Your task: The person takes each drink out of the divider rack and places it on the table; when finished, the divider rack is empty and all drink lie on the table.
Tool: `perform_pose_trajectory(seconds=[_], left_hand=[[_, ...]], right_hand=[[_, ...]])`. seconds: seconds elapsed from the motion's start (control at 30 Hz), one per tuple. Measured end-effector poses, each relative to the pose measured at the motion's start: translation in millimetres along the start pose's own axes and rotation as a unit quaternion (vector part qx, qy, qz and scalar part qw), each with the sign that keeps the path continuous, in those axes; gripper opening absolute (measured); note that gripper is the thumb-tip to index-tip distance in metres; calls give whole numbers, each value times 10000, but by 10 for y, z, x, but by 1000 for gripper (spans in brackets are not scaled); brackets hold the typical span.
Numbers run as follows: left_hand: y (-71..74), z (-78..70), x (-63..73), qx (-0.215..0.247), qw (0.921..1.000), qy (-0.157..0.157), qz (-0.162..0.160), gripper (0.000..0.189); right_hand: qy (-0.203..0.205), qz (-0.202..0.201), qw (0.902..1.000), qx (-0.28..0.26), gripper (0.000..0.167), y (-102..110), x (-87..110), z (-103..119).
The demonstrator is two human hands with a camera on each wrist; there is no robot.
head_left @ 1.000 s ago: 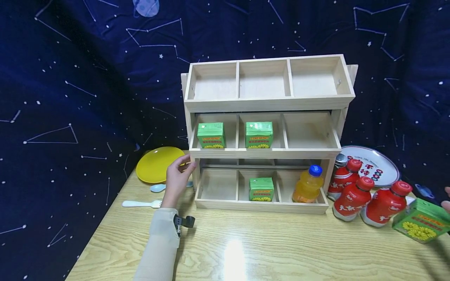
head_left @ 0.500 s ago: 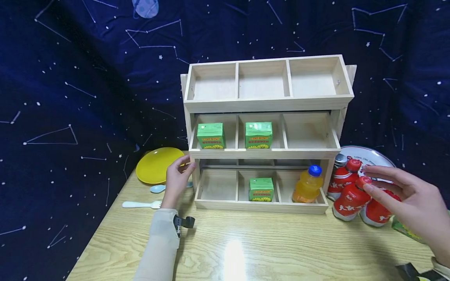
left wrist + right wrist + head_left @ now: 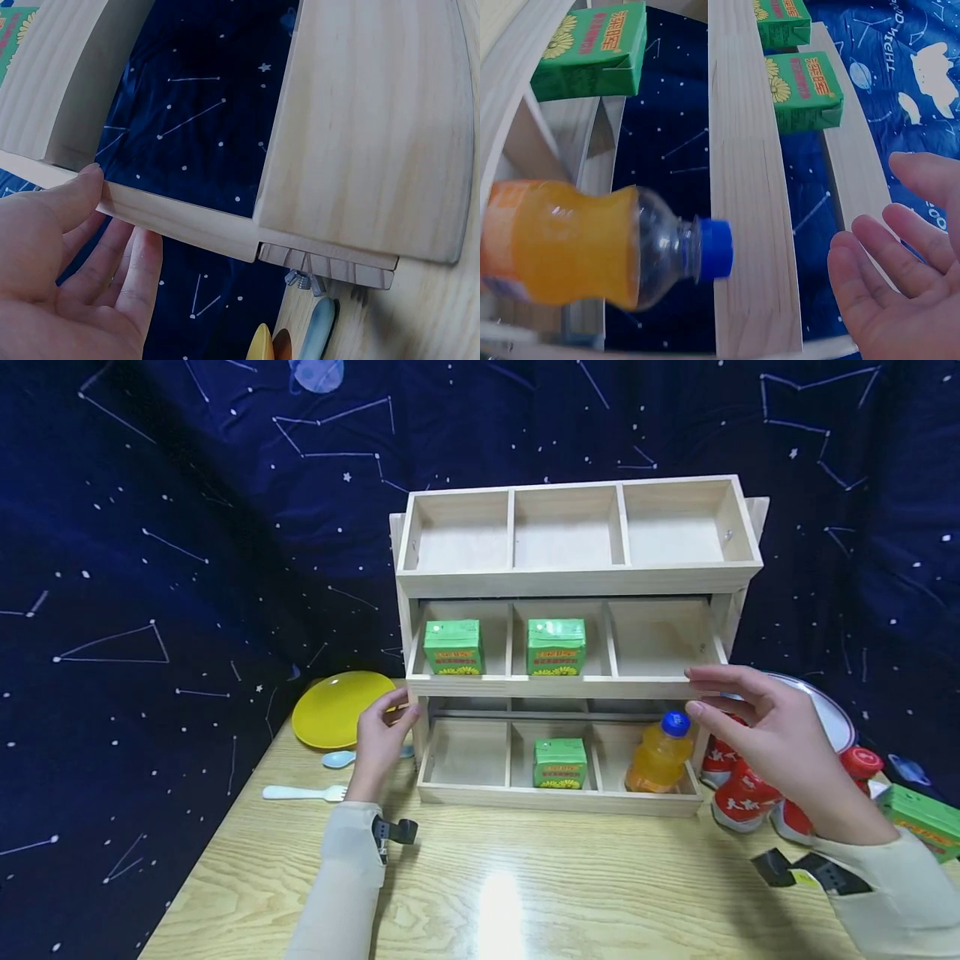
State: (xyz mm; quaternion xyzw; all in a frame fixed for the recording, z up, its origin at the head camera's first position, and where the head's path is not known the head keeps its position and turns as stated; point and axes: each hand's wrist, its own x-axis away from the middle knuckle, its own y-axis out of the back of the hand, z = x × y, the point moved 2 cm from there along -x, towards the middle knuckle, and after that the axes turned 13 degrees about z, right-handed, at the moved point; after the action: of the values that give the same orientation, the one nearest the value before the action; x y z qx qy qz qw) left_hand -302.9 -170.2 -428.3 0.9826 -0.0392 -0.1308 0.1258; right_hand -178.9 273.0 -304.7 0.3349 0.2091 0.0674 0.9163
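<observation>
Wooden rack (image 3: 577,582) stands twd the back edge of the counter (image 3: 570,877), btwn the two hands. L hand (image 3: 381,739) is at its L upright, pinching it, thumb on one side & fingers on the other. R hand (image 3: 783,743) is at the rack's R end, thumb & fingers well parted, nothing held; can't tell if a fingertip touches the wood. Orange-drink bottle (image 3: 655,762), upright w/ blue cap, is in the btm tier's R compartment, nr R hand but apart. Green cartons: one (image 3: 560,764) btm tier middle, two (image 3: 453,647) mid-tier L & middle.

Hidden: R hand covers part of the R upright, the red bottles (image 3: 745,793) & most of the round plate (image 3: 836,718). Fourth carton (image 3: 922,818), nr the counter's R edge, is cut by the frame. Blue spoon (image 3: 339,760) runs partly behind L hand; white fork (image 3: 300,793) & yellow plate (image 3: 330,714) lie nr the counter's L edge. L wrist cam: fingers partly behind upright. R wrist cam: bottle label too blurred to read.
</observation>
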Motion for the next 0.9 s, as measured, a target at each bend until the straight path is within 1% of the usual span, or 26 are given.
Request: perform_pose_trajectory(seconds=[0.13,0.23,0.33,0.47,0.57,0.67,0.77,0.9], left_hand=[[5,3,8,-11,10000,16,9,38],[1,8,7,17,10000,8,-1,38],[-3,2,-2,8,10000,6,-5,37],[1,-15,-4,-48,10000,49,-14,37],[9,-21,-5,-37,10000,46,-14,38],[8,-17,-9,35,10000,8,-3,38],[0,-14,-13,86,9999,-58,10,38],[-3,-14,-17,53,10000,-77,0,38]], right_hand=[[-22,212,9995,-244,41,-107,-213,67],[-22,376,9975,-593,45,-201,-378,135],[97,473,9953,-839,50,-298,-552,208],[321,601,9930,-968,58,-433,-784,289],[395,690,9921,-965,64,-535,-948,314],[364,779,9916,-964,67,-627,-1083,311],[385,745,9920,-939,63,-690,-1167,303],[520,483,9938,-854,51,-725,-1207,299]])
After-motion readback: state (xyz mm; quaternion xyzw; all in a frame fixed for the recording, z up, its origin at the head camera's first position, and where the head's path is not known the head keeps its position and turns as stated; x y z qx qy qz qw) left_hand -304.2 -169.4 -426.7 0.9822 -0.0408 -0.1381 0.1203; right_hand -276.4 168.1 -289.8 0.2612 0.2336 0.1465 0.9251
